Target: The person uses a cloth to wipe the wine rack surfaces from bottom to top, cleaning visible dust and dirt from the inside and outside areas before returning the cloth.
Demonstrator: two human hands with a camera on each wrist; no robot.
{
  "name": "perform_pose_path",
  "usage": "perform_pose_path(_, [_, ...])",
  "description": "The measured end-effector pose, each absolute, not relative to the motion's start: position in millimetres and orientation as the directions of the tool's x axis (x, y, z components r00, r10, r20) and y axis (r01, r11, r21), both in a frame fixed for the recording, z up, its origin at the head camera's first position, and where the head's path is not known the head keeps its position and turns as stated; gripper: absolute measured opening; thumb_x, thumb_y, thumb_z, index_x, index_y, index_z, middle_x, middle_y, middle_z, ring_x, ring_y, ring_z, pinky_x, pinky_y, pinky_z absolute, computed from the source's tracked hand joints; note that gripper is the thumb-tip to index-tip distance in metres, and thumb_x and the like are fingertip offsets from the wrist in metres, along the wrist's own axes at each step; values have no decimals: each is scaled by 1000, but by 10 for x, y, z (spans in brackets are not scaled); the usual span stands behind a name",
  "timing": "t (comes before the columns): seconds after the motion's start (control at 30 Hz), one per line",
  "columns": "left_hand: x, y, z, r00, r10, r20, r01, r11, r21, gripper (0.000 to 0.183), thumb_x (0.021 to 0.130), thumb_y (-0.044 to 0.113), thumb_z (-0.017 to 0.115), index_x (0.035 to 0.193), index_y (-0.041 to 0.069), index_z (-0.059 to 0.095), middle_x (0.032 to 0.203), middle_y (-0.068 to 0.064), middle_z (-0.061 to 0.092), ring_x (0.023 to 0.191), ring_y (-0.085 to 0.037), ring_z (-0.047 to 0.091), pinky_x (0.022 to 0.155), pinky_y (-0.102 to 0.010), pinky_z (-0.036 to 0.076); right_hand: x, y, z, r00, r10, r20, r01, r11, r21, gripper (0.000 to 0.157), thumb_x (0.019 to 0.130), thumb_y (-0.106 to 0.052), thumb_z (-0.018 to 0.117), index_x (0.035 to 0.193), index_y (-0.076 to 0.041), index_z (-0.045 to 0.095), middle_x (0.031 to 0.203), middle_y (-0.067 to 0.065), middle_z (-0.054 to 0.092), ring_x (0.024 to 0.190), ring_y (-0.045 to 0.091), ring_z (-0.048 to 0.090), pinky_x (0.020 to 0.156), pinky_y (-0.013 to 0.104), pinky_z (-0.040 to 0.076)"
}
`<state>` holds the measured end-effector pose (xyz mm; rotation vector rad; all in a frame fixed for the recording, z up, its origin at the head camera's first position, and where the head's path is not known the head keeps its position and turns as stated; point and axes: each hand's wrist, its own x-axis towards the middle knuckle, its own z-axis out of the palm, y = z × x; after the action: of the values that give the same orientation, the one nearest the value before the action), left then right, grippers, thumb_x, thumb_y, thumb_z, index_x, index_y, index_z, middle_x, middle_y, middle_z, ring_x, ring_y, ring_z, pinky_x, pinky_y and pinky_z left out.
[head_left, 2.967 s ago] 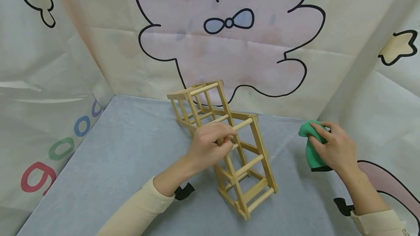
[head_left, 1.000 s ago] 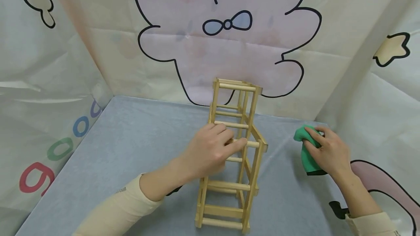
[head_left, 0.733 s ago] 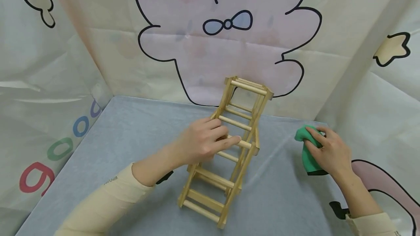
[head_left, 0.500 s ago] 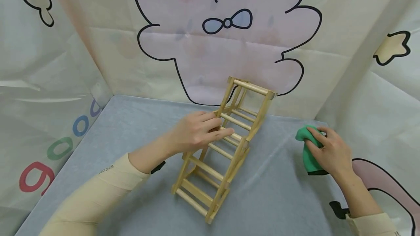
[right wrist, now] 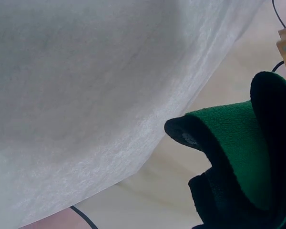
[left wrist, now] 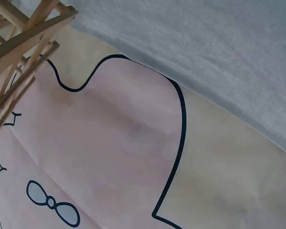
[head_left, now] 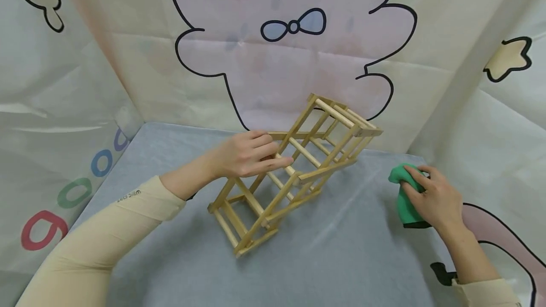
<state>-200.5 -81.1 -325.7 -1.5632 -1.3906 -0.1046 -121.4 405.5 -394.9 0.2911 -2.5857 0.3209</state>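
A pale wooden rack point(head_left: 304, 152) of slats and round rungs stands slanted in the head view, its upper end leaning to the right. My left hand point(head_left: 245, 155) grips one of its middle rungs from above, and the fingers hide part of that rung. Whether the rack's lower end touches the table cannot be seen clearly. At the right, my right hand point(head_left: 439, 200) holds a bunched green cloth point(head_left: 408, 205) with a dark edge, apart from the rack. In the left wrist view, slats of the rack point(left wrist: 28, 39) fill the upper left corner. The right wrist view shows the folded cloth point(right wrist: 238, 148) close up.
A grey-blue covering point(head_left: 341, 259) lies over the work surface. Printed sheets enclose it: a back sheet point(head_left: 294, 75) with an animal drawing, a left one point(head_left: 55, 108) and a right one point(head_left: 516, 131). The rack's top stands near the back sheet.
My left hand has turned the rack, so its upper end swung from left to right and its lower end to the left. The right hand with the cloth has hardly moved.
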Motion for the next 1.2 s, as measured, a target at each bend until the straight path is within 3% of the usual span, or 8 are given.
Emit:
perform_pose_path(0.1, [-2079,-856,-3263,348,707,616,774,154,-614,50,104,5,63,151,4,46,86,-6,57,70,-19,53,67,-31,53,-1215,4057,-3937,-854,-136,503,-253,952,-172,41,88,-12,74,128,-5,74,125,25,63,89,43,64,44,47,43])
perform_pose_path(0.37, [-2198,-890,-3287,423,698,578,732,112,-672,73,101,4,66,164,-1,29,82,-6,55,70,-20,53,66,-33,51,-1215,4055,-3961,-839,-137,527,-263,949,-171,40,88,-12,74,128,-6,75,124,26,63,90,45,64,43,51,43])
perform_pose_path(0.7, [-2205,-818,-3296,401,751,524,724,91,-684,81,101,7,69,165,-2,20,82,-6,55,73,-20,54,70,-33,51,-1223,4071,-4012,-821,-156,549,-289,943,-164,40,87,-12,74,127,-7,76,121,25,65,83,43,63,44,44,41])
perform_pose_path(0.77, [-2184,-812,-3282,384,761,523,731,95,-675,70,102,4,67,162,-3,31,83,-6,56,74,-21,55,71,-33,53,-1214,4077,-4016,-817,-159,554,-291,943,-159,40,85,-11,75,126,-6,76,120,25,65,83,42,62,45,44,41])
perform_pose_path(0.93, [-2018,-837,-3188,252,800,545,796,148,-587,32,106,2,52,135,2,64,93,-10,63,83,-25,62,79,-35,58,-1190,4074,-4006,-829,-154,537,-283,944,-167,41,85,-11,76,126,-5,76,120,25,65,84,42,63,46,45,43])
perform_pose_path(1.0, [-1907,-845,-3140,163,799,579,832,204,-515,35,103,4,47,130,4,69,98,-11,66,88,-28,64,81,-37,59,-1180,4073,-3997,-837,-145,527,-273,946,-174,41,87,-11,76,127,-6,75,122,25,64,84,42,63,45,44,43])
perform_pose_path(1.13, [-1678,-815,-3108,-24,727,687,877,344,-334,39,93,6,51,125,6,72,105,-14,71,94,-33,68,76,-42,61,-1161,4073,-3993,-838,-141,527,-268,948,-171,40,87,-11,75,127,-6,75,122,25,64,84,42,63,44,45,42])
perform_pose_path(1.2, [-1580,-787,-3126,-116,679,725,883,405,-238,34,96,11,53,122,6,74,108,-16,71,95,-34,68,71,-43,61,-1156,4072,-3998,-833,-154,531,-278,947,-162,40,86,-11,75,126,-5,75,121,25,64,84,42,63,45,47,43])
